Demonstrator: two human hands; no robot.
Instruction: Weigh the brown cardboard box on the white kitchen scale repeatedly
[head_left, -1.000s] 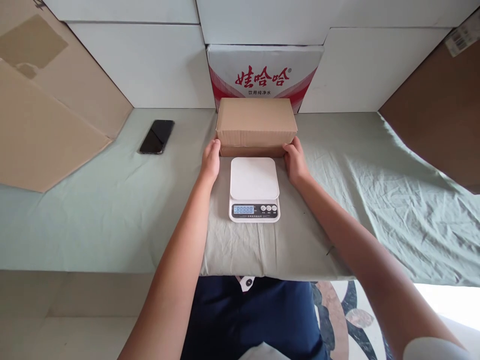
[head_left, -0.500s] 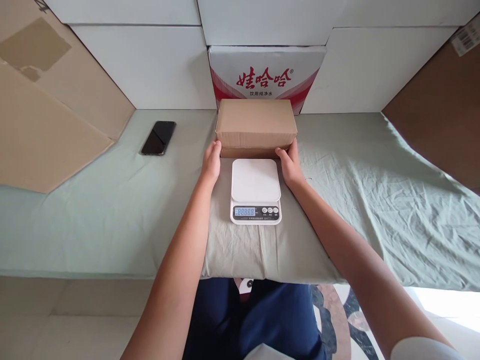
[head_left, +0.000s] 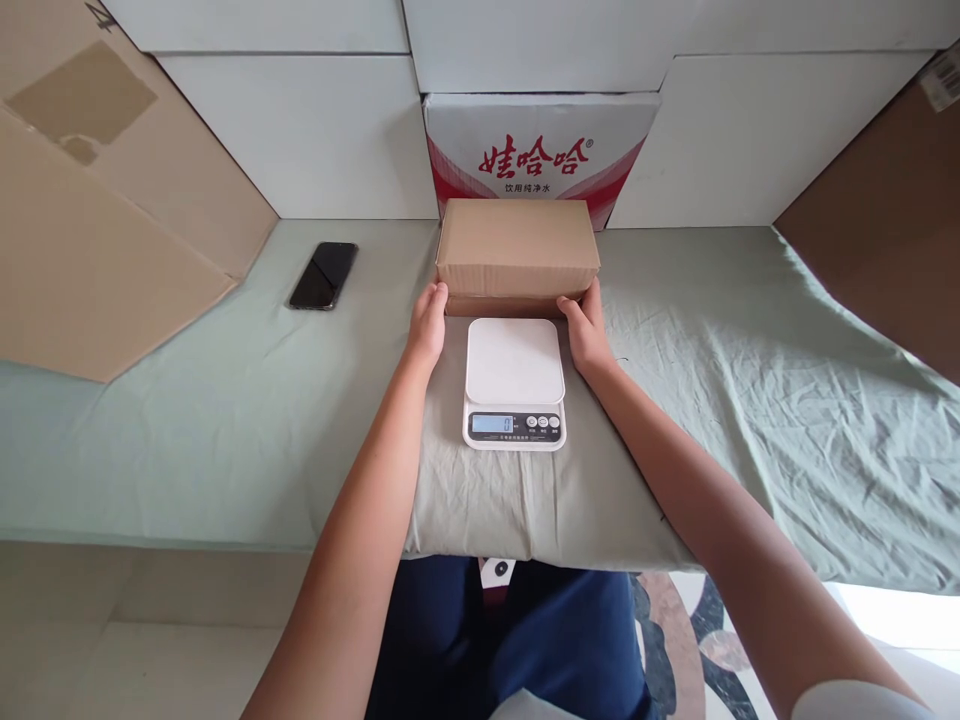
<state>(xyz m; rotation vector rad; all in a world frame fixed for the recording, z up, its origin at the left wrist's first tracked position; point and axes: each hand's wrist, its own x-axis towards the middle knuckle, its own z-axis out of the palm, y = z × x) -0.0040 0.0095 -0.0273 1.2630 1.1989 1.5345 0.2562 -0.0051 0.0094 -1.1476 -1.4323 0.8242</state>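
A closed brown cardboard box point(head_left: 517, 235) sits behind the scale, between both hands. My left hand point(head_left: 430, 322) is closed against its left side near the front corner, thumb upward. On the opposite side my right hand point(head_left: 586, 325) grips the right front corner, with its thumb across the lower front face. The other fingers are partly hidden by the box. Just in front lies a white digital kitchen scale point(head_left: 516, 370) with a bare plate. Its lit display point(head_left: 493, 425) reads 0, with three round buttons to the right.
A black smartphone point(head_left: 324, 275) lies on the green cloth point(head_left: 225, 400) to the left. A white and red carton point(head_left: 540, 140) stands behind the box. Large cardboard panels flank the surface at left point(head_left: 112, 220) and right point(head_left: 885, 210). The cloth's front edge is close to my lap.
The scale's display has switched from all segments lit to a single 0. The view has shifted slightly; the hands stay on the box.
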